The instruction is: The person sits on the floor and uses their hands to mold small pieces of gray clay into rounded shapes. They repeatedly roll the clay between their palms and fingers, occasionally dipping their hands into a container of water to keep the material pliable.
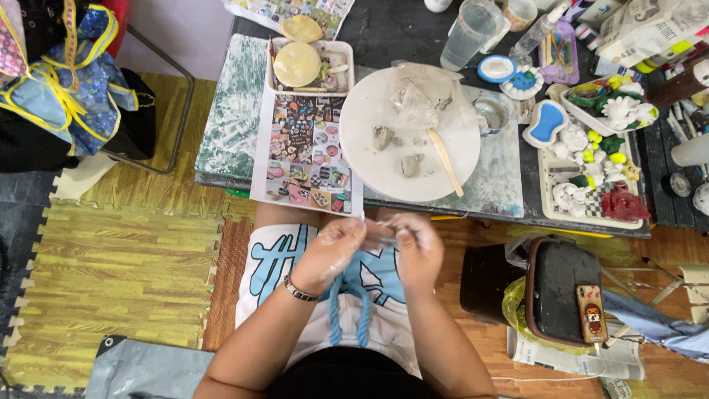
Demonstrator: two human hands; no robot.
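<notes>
A small pale clay piece (384, 230), probably grey, sits just off the table's (384, 29) near edge, pinched between the curled left hand (336, 253) and right hand (417, 247), both clay-smeared

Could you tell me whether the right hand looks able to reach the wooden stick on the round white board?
Probably yes: the wooden stick lies uncovered on the round white board, just ahead of the right hand, though both hands are busy pinching a small piece.

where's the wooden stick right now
In the head view the wooden stick lies on the right part of the round white board, beside small clay lumps, across from both hands.
</notes>
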